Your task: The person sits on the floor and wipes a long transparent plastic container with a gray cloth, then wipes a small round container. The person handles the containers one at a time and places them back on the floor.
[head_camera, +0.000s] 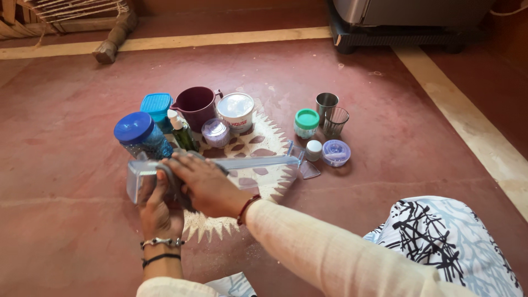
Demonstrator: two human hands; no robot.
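Observation:
My left hand grips the near end of a long clear plastic tray-like shelf, holding it above the floor. My right hand presses a grey cloth against that same end of the shelf. The shelf's far end reaches right, over a round patterned mat. A jar with a blue lid stands just beyond my hands.
On and around the mat stand a blue-lidded box, a maroon jug, a white tub, a small green bottle, a green-lidded jar, a steel cup, a glass and small lidded containers. An appliance base sits far right.

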